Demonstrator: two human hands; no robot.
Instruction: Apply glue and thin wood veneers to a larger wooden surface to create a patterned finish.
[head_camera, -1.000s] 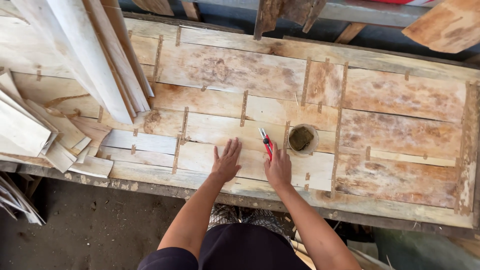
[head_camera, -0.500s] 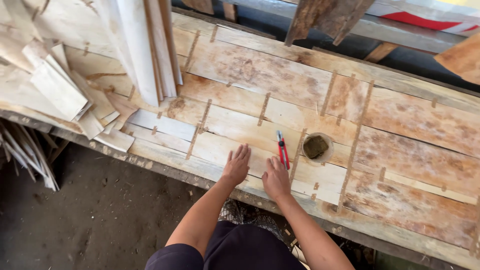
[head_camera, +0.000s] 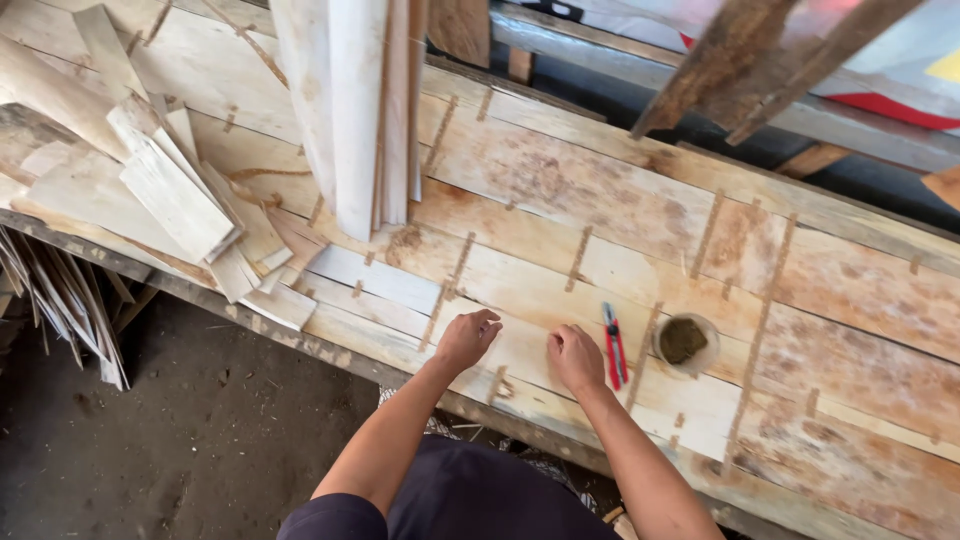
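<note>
So the red utility knife (head_camera: 613, 343) is left lying on the veneer sheet (head_camera: 560, 190), just beside the right hand (head_camera: 575, 356), ungripped. Both hands are rested loosely curled on the wood, nothing held; the left hand (head_camera: 467, 338) is kept near a tape strip (head_camera: 497, 383).

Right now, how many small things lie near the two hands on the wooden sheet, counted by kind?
Red utility knife: 1
Small round cup with dark stuff inside: 1
Total: 2
Both lie beside the right hand; the left hand touches only the wooden sheet.
</note>
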